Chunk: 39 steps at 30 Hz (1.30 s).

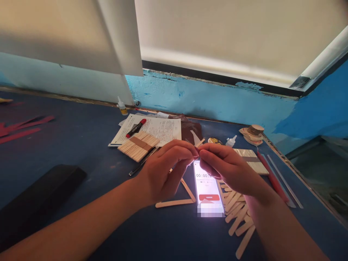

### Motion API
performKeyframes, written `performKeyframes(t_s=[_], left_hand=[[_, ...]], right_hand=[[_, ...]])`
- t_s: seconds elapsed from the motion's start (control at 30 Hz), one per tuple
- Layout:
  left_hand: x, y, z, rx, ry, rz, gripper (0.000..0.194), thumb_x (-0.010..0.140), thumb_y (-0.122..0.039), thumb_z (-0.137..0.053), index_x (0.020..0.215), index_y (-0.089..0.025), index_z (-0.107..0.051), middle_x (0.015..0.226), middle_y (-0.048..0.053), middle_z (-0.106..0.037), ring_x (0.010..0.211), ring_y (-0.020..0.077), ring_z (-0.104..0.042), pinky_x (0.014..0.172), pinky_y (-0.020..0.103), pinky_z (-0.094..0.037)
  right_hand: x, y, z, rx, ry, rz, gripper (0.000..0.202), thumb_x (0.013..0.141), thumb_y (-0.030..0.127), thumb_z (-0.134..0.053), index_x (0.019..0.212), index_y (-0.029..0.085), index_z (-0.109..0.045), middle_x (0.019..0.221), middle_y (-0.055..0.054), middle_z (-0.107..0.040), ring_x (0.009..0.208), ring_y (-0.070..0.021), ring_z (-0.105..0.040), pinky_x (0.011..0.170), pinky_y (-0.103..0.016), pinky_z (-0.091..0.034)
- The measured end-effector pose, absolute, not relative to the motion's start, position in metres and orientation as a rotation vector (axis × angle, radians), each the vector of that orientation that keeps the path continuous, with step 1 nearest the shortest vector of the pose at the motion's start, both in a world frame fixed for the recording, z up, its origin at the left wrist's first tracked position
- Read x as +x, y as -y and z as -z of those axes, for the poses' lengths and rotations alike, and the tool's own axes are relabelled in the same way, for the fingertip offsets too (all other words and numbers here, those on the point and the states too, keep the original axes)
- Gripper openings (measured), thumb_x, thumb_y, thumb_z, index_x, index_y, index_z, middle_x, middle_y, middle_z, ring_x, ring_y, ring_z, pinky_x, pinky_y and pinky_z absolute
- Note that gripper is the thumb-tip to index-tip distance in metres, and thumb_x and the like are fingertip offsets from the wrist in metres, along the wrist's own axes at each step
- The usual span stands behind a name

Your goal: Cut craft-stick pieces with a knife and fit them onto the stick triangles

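Observation:
Above a lit phone (208, 186) showing a timer, the fingertips of both my hands meet. My left hand (168, 166) is closed in a pinch, thumb against the fingers. Pinched as well, my right hand (225, 163) touches it from the right. Whatever sits between the fingertips is too small or hidden to make out. A light wooden craft stick (201, 142) shows its end just behind them. Below my left hand, craft sticks (175, 203) lie with ends meeting at an angle. Loose craft sticks (236, 206) spread in a pile under my right wrist.
Behind my left hand are a banded bundle of sticks (136, 148), printed sheets (165, 128) and a marker (136, 128). Another bundle (257, 166), a glue bottle (231, 141) and a red strip (273, 177) lie right. A black object (43, 195) sits left.

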<state>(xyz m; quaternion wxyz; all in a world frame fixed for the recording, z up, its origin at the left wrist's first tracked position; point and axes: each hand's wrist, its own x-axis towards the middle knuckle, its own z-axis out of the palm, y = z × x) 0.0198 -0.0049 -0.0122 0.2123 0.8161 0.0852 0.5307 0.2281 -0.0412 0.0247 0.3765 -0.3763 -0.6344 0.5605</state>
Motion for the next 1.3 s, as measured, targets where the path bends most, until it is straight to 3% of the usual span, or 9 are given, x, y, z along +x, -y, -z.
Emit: performKeyframes(t_s=[0.23,0.43,0.53,0.63,0.7,0.87,1.0,1.3], left_hand=[[0.019,0.002,0.009,2.247,-0.247,-1.413,0.020,0.092,0.003,-0.053,0.101,-0.015,-0.058,0.105,0.010,-0.063,0.096,0.0160,-0.062,0.082,0.032,-0.055],[0.021,0.003,0.009,2.176,-0.270,-1.377,0.018,0.095,-0.001,-0.051,0.100,-0.017,-0.057,0.101,0.009,-0.063,0.093,0.0170,-0.061,0.078,0.033,-0.054],[0.021,0.010,0.006,2.167,-0.269,-1.332,0.018,0.094,-0.001,-0.052,0.099,-0.018,-0.058,0.098,0.008,-0.064,0.091,0.0170,-0.061,0.077,0.032,-0.053],[0.022,0.017,0.002,2.006,-0.281,-1.244,0.013,0.096,-0.006,-0.055,0.097,-0.018,-0.061,0.097,0.007,-0.065,0.085,0.0153,-0.061,0.072,0.029,-0.052],[0.024,0.018,0.002,1.763,-0.312,-1.197,0.010,0.099,-0.014,-0.057,0.096,-0.019,-0.064,0.095,0.005,-0.066,0.077,0.0134,-0.060,0.067,0.027,-0.052],[0.029,0.008,0.004,1.223,-0.349,-1.109,0.010,0.098,-0.022,-0.065,0.091,-0.019,-0.072,0.091,0.004,-0.073,0.075,0.0119,-0.063,0.068,0.024,-0.053],[0.030,0.004,0.004,1.071,-0.352,-1.055,0.011,0.096,-0.024,-0.068,0.088,-0.018,-0.073,0.088,0.003,-0.075,0.070,0.0099,-0.062,0.063,0.021,-0.051],[0.028,0.005,0.005,1.137,-0.486,-1.007,0.013,0.091,-0.032,-0.074,0.086,-0.019,-0.073,0.066,-0.003,-0.060,0.059,0.0085,-0.051,0.054,0.022,-0.038]], right_hand=[[0.234,0.037,-0.022,-0.938,1.475,-1.632,0.024,0.103,0.039,-0.058,0.093,0.020,-0.068,0.063,0.007,-0.043,0.050,-0.0060,-0.030,0.043,-0.021,-0.020],[0.246,0.032,-0.018,-0.986,1.531,-1.585,0.024,0.102,0.040,-0.060,0.092,0.020,-0.070,0.063,0.006,-0.045,0.051,-0.0073,-0.035,0.044,-0.023,-0.024],[0.277,0.024,-0.023,-1.110,1.347,-1.418,0.032,0.101,0.045,-0.058,0.082,0.021,-0.065,0.061,0.007,-0.041,0.045,-0.0074,-0.029,0.039,-0.023,-0.020],[0.312,0.016,-0.030,-1.150,1.178,-1.044,0.022,0.097,0.043,-0.064,0.089,0.023,-0.064,0.061,0.007,-0.039,0.044,-0.0074,-0.026,0.038,-0.024,-0.016],[0.320,0.013,-0.031,-1.157,1.154,-1.034,0.021,0.096,0.043,-0.064,0.089,0.025,-0.061,0.063,0.007,-0.040,0.045,-0.0080,-0.028,0.039,-0.024,-0.018],[0.275,0.021,-0.020,-1.195,1.271,-1.272,0.030,0.097,0.045,-0.063,0.080,0.020,-0.060,0.064,0.004,-0.051,0.048,-0.0087,-0.038,0.041,-0.024,-0.025],[0.236,0.030,-0.015,-1.023,1.459,-1.388,0.020,0.095,0.040,-0.070,0.098,0.020,-0.067,0.063,0.008,-0.048,0.049,-0.0061,-0.035,0.042,-0.020,-0.027],[0.222,0.035,-0.018,-0.965,1.450,-1.325,0.017,0.093,0.034,-0.073,0.102,0.019,-0.071,0.075,0.003,-0.062,0.052,-0.0045,-0.040,0.043,-0.019,-0.029]])
